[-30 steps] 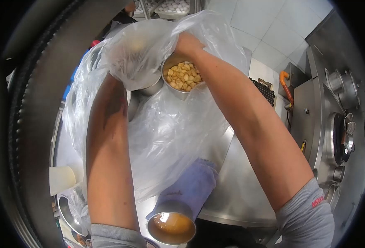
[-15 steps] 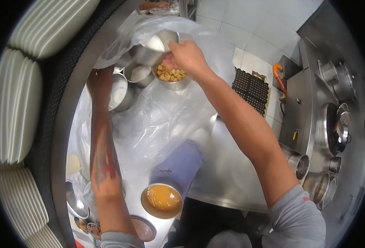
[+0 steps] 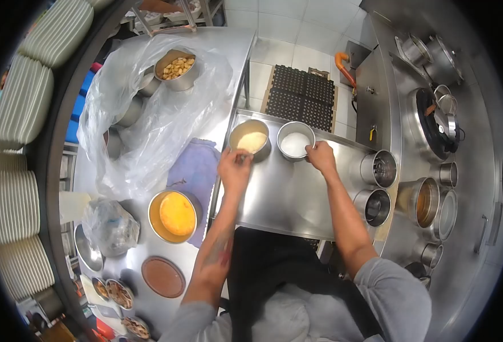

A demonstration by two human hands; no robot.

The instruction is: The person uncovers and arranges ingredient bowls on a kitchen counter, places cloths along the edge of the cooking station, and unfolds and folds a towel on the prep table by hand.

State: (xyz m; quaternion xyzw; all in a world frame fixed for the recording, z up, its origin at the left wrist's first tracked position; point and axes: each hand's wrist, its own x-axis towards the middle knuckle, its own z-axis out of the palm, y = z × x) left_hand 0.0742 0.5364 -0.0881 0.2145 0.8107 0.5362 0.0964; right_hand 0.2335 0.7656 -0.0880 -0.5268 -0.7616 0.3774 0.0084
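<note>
My left hand (image 3: 235, 168) pinches the near rim of a round metal container (image 3: 264, 151) holding pale yellow powder. My right hand (image 3: 322, 158) grips the right rim of a second metal container (image 3: 286, 154), which has a white powdery or grainy content. Both containers sit side by side, a small gap between them, on the steel counter (image 3: 285, 199) in front of me. To the left, a purple cloth (image 3: 193, 165) lies on the table, and a metal pot (image 3: 155, 223) with something solid and yellow-orange stands against it.
Clear plastic sheeting (image 3: 166, 119) partly covers several containers; a pot (image 3: 183, 84) of tan cubes stands at its far end. A brown round lid (image 3: 163, 277) lies near left. Empty metal pots (image 3: 371, 206) stand at right. Stacked plates (image 3: 17, 191) fill the left shelf.
Both hands have come back from the plastic-covered containers to the steel counter, with the two powder containers now there. The view has shifted, and the plastic lies lower.
</note>
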